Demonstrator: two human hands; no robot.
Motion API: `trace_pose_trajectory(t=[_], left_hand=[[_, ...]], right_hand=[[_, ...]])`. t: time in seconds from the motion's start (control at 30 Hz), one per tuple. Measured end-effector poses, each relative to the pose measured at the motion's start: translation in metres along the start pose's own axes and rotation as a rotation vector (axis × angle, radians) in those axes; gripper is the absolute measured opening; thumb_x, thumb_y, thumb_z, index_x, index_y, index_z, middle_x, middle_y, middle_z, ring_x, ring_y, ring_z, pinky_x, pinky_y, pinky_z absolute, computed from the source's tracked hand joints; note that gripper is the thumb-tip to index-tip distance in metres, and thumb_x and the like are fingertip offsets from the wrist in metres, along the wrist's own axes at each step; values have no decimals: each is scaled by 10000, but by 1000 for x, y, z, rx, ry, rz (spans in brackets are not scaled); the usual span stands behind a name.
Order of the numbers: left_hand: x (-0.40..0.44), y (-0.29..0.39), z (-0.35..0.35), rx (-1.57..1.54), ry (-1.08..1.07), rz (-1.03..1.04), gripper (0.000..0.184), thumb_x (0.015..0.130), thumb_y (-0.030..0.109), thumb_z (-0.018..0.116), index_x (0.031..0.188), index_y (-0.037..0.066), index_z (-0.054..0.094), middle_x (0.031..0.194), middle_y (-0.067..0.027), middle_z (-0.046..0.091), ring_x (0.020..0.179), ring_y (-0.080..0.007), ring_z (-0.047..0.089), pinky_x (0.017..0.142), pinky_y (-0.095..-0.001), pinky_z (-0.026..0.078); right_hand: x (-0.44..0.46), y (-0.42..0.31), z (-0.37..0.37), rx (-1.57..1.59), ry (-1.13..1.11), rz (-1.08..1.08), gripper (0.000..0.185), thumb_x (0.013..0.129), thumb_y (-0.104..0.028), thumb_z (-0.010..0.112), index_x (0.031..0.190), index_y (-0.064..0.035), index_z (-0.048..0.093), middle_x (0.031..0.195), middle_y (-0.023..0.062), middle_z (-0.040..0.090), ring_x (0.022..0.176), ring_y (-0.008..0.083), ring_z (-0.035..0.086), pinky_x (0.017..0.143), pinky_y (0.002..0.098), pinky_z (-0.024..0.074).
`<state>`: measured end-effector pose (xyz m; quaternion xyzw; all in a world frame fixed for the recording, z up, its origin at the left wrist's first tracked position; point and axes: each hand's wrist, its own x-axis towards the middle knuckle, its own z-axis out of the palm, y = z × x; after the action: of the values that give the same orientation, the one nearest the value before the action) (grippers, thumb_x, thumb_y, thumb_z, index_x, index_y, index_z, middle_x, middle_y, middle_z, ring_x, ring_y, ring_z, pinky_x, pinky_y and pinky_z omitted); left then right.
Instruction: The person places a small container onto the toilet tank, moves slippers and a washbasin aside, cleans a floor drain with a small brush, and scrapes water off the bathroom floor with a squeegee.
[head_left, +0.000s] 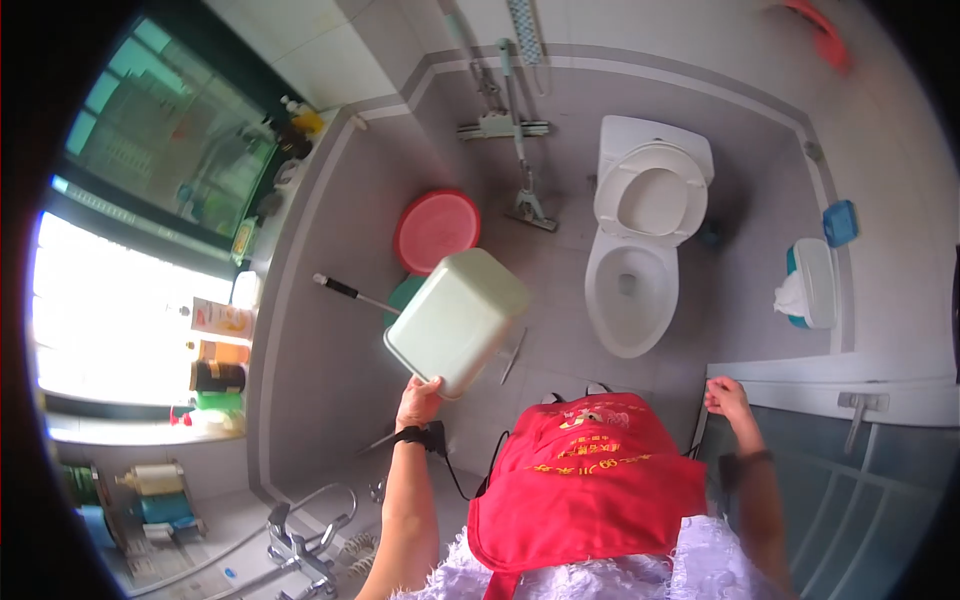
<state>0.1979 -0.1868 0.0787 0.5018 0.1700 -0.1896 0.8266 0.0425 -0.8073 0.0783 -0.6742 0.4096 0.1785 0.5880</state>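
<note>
Pale green bin (460, 315): pretty much dead centre, tilted, rim edge facing about 7 o'clock
Left hand (420, 398): 7 o'clock, thumb and fingers gripping the bin's rim, black band on that wrist
Right hand (728, 396): 4 o'clock, well apart from the bin, fingers curled in; honestly can't tell if anything's tucked inside
Red apron (590, 500): 5 o'clock, yellow Chinese characters in curved rows, too small and warped for me to read
Black-gripped rod (340, 288): sticks out past the bin toward 9 o'clock
Red basin (438, 232): 11 o'clock, just beyond the bin
Bottles (218, 376): lined up on the sill at 9 o'clock, labels on some, lettering too blurry
Toilet (632, 290): 2 o'clock, white, seat up
Mops (505, 128): 12 o'clock, leaning at the wall
Tissue box (818, 285): 3 o'clock, white tissue poking out
Floor (560, 310): plain grey tile
Walls (330, 200): grey too, with a pale stripe, lighter tile higher up
Window (130, 310): 9 o'clock, super blown out
Door (830, 480): 4 o'clock, frosted panel, metal handle
Faucet (295, 548): 7 o'clock, chrome, hose attached
</note>
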Motion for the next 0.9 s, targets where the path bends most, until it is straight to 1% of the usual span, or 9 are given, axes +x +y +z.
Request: trace_pose_trajectory(t=[0.13,0.27,0.3,0.4,0.5,0.6,0.7,0.77,0.9], left_hand=[[50,-11,70,21,-249,-121,536,830,66,606,1335,1,436,1250,-107,552,1140,-259,533,969,-417,420],[101,-44,152,25,-477,-276,496,856,46,594,1324,-26,449,1295,-124,544,1193,-266,513,1037,-425,376],[111,-57,173,30,-510,-319,498,849,48,607,1320,-19,457,1298,-118,544,1194,-258,513,1038,-417,378],[133,-91,232,52,-644,-450,529,819,71,657,1313,15,478,1279,-99,559,1188,-243,513,1025,-404,383],[135,-120,283,84,-757,-565,561,796,99,700,1310,30,488,1266,-90,569,1189,-239,509,1022,-402,378],[139,-149,325,116,-841,-637,597,781,129,730,1315,31,482,1276,-89,563,1196,-236,502,1024,-400,373],[146,-180,362,149,-893,-690,628,778,148,742,1329,33,463,1292,-89,550,1200,-235,498,1023,-395,373],[155,-200,382,157,-941,-701,651,785,180,742,1340,29,437,1290,-86,544,1179,-231,505,1003,-402,388],[184,-250,404,279,-841,-816,619,804,197,718,1334,54,433,1251,-76,546,1121,-229,523,956,-428,415]], right_hand=[[-28,-15,15,34,20,-15,169,920,-221,565,996,-74,599,833,36,602,688,121,604,610,263,512],[-52,-12,17,97,77,-25,179,916,-213,572,1016,-68,605,841,36,605,684,128,606,620,266,516],[-57,-14,16,133,87,-16,248,904,-253,604,1057,-58,595,871,31,604,743,120,610,646,260,514],[-45,-8,1,274,211,-92,448,892,-378,617,1197,-61,531,1060,82,591,953,171,597,778,332,507],[-32,-20,-24,540,253,-54,722,864,-553,588,1365,-80,375,1316,141,449,1225,263,443,942,488,430],[-9,-23,-51,837,82,18,834,849,-648,529,1442,-132,252,1452,159,281,1354,328,260,1004,623,317],[16,-22,-74,981,-117,-26,835,846,-664,510,1454,-166,227,1475,154,233,1381,338,189,980,664,324],[30,-22,-89,1024,-44,-20,759,870,-632,502,1434,-179,271,1443,147,293,1348,344,261,968,645,358],[72,-12,-122,1127,-19,34,622,896,-526,549,1374,-169,370,1322,122,435,1219,337,437,931,582,439]])
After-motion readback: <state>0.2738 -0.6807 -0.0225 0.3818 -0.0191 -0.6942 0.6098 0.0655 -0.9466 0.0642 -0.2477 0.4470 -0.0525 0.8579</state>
